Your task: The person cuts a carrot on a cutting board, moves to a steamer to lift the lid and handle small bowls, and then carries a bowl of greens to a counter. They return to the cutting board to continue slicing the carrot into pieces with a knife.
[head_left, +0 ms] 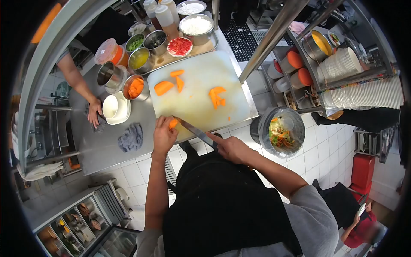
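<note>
At the near left corner of the white cutting board (pixel 197 81), my left hand (pixel 165 135) holds a small orange carrot piece (pixel 173 124) with its fingers closed round it. My right hand (pixel 231 147) grips the handle of a knife (pixel 195 130), whose blade points left and has its tip beside that piece. A thick carrot chunk (pixel 163 88) and thin carrot pieces (pixel 178 81) lie at the board's upper left. More cut carrot pieces (pixel 217 97) form a small group at its right. Left of the board stands a metal bowl (pixel 136 88) of carrot slices.
A grey cloth (pixel 130 137) and white bowls (pixel 116 108) lie left of the board. Another person's hand (pixel 95 112) rests on a cloth there. Ingredient containers (pixel 156 42) and squeeze bottles (pixel 166 19) stand behind. A lined bin (pixel 282 132) with scraps is at the right.
</note>
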A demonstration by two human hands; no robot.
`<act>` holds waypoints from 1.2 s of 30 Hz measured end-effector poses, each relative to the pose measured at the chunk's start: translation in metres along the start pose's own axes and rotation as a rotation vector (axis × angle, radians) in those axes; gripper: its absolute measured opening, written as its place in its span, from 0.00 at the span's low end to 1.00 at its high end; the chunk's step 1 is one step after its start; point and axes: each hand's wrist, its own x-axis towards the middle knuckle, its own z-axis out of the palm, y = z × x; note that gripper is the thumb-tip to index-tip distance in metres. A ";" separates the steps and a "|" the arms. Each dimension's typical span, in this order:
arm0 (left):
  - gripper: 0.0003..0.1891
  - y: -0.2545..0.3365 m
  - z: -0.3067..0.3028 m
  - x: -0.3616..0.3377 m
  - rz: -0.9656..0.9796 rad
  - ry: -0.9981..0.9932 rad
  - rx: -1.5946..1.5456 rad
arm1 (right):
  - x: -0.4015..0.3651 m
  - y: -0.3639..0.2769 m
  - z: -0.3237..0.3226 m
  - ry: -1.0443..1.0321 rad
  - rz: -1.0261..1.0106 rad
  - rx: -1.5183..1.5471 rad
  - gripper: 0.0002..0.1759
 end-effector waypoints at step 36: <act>0.21 0.003 0.003 0.002 -0.005 0.011 0.062 | 0.000 -0.009 -0.007 0.059 -0.010 -0.009 0.41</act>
